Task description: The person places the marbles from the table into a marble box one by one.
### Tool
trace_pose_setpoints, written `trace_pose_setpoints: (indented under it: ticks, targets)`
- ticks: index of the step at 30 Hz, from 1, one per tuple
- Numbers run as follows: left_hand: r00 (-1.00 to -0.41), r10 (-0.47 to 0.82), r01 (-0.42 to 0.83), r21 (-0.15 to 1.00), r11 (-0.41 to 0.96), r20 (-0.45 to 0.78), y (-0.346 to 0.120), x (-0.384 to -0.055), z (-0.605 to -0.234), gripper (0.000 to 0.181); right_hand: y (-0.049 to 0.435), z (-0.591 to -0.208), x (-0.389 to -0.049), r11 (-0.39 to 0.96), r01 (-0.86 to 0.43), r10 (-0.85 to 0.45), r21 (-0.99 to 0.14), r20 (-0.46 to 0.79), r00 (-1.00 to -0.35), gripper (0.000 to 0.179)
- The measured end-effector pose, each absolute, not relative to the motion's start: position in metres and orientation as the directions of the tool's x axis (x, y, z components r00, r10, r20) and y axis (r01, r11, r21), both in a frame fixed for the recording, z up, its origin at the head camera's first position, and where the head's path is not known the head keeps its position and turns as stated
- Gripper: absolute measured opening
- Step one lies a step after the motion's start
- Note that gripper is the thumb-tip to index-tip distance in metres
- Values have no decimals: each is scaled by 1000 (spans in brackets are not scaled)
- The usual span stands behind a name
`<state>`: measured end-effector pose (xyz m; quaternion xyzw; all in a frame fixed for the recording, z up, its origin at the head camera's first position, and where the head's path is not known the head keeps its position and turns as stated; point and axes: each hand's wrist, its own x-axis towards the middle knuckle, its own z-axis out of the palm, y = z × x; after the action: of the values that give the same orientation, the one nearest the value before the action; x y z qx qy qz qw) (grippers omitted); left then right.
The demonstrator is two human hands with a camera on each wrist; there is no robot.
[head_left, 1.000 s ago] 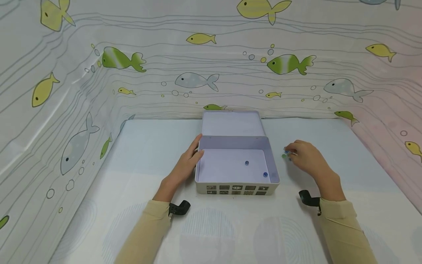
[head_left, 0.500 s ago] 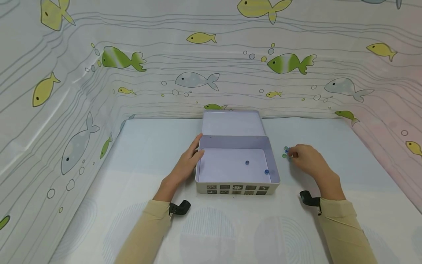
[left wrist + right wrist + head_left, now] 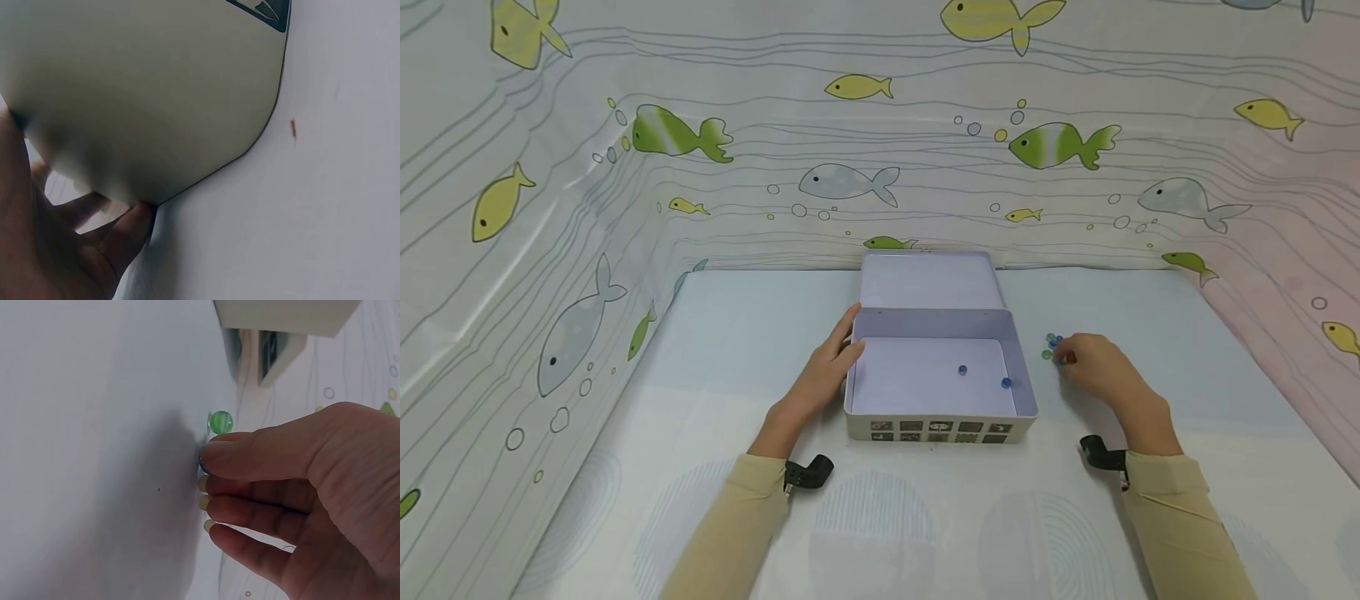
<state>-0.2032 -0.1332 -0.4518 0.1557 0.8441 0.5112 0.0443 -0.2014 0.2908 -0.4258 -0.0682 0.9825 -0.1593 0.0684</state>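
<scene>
An open white tin box (image 3: 940, 428) with a lilac inside stands mid-table, its lid (image 3: 929, 282) tipped back. Two blue marbles lie in it, one blue marble (image 3: 962, 370) near the middle and another blue marble (image 3: 1006, 383) near the right wall. My left hand (image 3: 820, 371) grips the box's left wall, thumb over the rim, fingers outside. Right of the box, my right hand (image 3: 1097, 367) pinches a blue marble (image 3: 203, 464), mostly hidden behind the thumb, at the table surface. Beside these fingertips lies a green marble (image 3: 221, 422), with several more marbles close by.
A pale patterned cloth (image 3: 872, 533) covers the table. Behind and at the sides rises a fish-print sheet (image 3: 940, 158), and the lid's far edge is close to it. Each wrist carries a small black camera, such as the left wrist camera (image 3: 808, 472).
My right hand has shifted slightly toward me, uncovering more of the loose marbles. The marble near the box's right wall has rolled a little toward the back. My left hand stays put.
</scene>
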Motion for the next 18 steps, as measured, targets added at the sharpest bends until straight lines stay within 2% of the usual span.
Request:
trace_pose_setpoints:
  ticks: [12, 18]
  targets:
    - [-949, 306, 211, 878, 429, 78, -133, -201, -451, 62, 290, -430, -205, 938, -106, -161, -330, -144, -976, 20]
    - [-949, 306, 214, 875, 434, 80, -133, -201, -450, 61, 290, -426, -203, 929, -149, -191, -338, -95, -977, 19]
